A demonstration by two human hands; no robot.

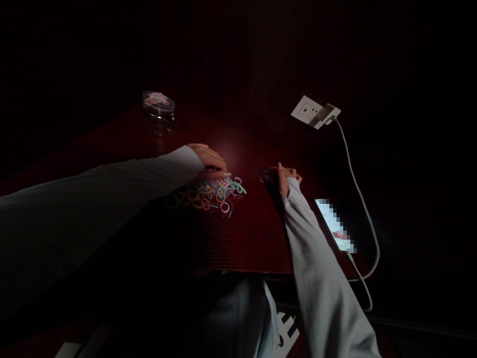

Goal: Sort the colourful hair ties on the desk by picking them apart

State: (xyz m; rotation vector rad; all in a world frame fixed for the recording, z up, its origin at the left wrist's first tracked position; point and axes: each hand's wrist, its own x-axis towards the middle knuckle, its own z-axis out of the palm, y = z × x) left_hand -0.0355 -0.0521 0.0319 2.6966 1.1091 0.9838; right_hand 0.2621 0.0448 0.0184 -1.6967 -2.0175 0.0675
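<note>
Several small coloured bands [221, 193] lie in a loose pile on the dark red table [238, 238]. At the pile's back edge is my left hand [210, 161], its fingers bent down and pressed together; whatever they may hold is hidden. My right hand [286, 176] rests to the right of the pile, apart from it, with curled fingers. Small dark loops [264, 177] show beside its left side, and what lies inside its grip is too dim to tell.
A clear jar [159, 122] with a flower-patterned lid stands at the back left. A lit phone [335, 226] lies right of my right forearm, its white cable [359, 191] running to a charger [328, 114] in the wall socket [306, 110].
</note>
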